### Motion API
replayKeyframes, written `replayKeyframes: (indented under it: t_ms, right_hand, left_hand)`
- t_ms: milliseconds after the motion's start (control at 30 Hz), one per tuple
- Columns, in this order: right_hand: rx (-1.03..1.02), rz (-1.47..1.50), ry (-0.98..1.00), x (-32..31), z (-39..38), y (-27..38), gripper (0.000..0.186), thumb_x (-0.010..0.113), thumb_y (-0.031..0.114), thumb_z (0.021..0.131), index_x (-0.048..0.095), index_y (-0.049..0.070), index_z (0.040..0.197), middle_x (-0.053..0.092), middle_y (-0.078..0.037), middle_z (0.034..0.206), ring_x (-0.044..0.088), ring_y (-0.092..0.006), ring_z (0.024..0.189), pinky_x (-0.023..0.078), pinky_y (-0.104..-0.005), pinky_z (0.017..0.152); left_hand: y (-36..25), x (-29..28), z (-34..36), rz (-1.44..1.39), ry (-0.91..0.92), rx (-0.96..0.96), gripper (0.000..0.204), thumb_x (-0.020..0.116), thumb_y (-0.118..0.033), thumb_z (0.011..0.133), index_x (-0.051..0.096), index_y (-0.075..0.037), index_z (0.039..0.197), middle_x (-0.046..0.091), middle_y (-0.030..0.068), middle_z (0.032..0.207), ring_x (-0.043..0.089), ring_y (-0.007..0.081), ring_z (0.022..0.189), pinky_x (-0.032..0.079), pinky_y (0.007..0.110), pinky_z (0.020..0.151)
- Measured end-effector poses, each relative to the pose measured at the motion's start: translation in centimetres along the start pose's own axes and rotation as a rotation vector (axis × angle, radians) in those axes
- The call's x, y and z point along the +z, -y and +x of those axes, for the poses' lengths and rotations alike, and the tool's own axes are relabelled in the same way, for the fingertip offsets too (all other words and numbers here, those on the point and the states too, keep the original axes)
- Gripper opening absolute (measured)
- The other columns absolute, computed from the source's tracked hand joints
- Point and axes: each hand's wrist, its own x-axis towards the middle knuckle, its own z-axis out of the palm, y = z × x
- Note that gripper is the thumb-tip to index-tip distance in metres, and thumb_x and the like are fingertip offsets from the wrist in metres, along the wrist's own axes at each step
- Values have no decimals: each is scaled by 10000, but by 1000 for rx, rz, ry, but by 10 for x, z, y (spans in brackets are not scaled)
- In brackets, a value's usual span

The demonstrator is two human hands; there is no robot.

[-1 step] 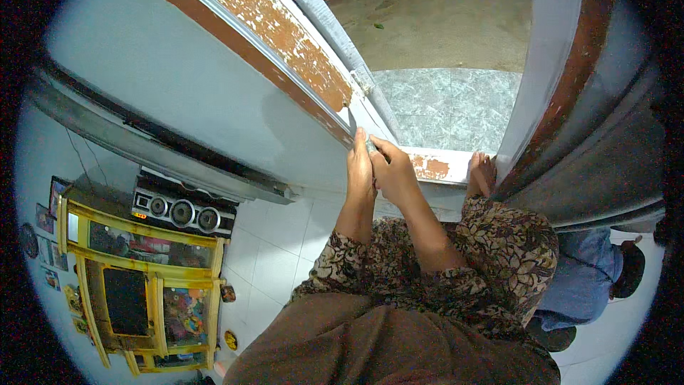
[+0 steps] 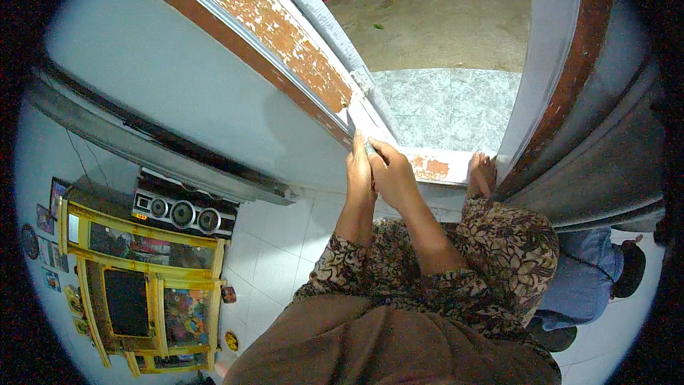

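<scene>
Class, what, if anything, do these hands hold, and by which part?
A thin-bladed tool, by its handle, in the right hand; the left hand is close against it, its exact grip hidden.

The person here is holding a thin-bladed tool (image 2: 350, 122) in a close grip of left hand (image 2: 358, 171) and right hand (image 2: 394, 173), its tip pointing at the flaky brown patch (image 2: 288, 46) on that white frame (image 2: 371, 122). A bare foot (image 2: 482, 173) is resting by the sill (image 2: 462, 164); someone in blue (image 2: 581, 267) is showing over right.
</scene>
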Motion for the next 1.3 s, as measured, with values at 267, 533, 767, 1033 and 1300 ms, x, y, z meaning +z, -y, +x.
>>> replayKeyframes:
  t_ms: [267, 533, 767, 1033, 1300]
  right_hand:
    - [-131, -30, -21, 5, -13, 26, 396, 469, 104, 913, 549, -46, 1271, 591, -260, 1247, 563, -344, 1197, 419, -378, 1017]
    - [-297, -114, -114, 15, -2, 2, 393, 464, 111, 924, 552, -9, 1289, 659, -233, 1085, 669, -293, 965, 525, -358, 828]
    - [355, 411, 100, -7, 4, 14, 408, 469, 185, 926, 554, 10, 1285, 654, -226, 1078, 638, -308, 980, 489, -374, 857]
    - [-187, -169, -76, 12, -24, 27, 423, 444, 158, 898, 543, -24, 1267, 584, -307, 1194, 565, -435, 1133, 448, -463, 975]
    - [-252, -110, -129, 22, -18, 11, 397, 469, 136, 892, 555, -20, 1247, 597, -311, 1163, 582, -440, 1108, 463, -455, 954]
  left_hand:
    - [-10, -7, -5, 29, 4, 99, 555, 463, -515, 977, 615, 18, 1001, 578, 38, 794, 556, 123, 706, 455, 275, 601]
    - [-4, -11, 6, -7, 49, 84, 546, 466, -515, 975, 612, 11, 963, 573, 42, 775, 550, 116, 657, 441, 266, 550]
    - [-10, -4, 13, 68, 140, 29, 507, 489, -525, 956, 613, -34, 931, 581, 45, 749, 539, 116, 603, 408, 265, 476]
    - [10, -24, 11, -230, 213, -27, 579, 466, -545, 960, 609, -2, 1101, 625, 101, 983, 589, 193, 879, 481, 322, 783]
    - [12, -24, 24, -197, 125, -10, 565, 453, -520, 977, 626, 14, 1042, 623, 86, 903, 595, 182, 810, 494, 308, 734]
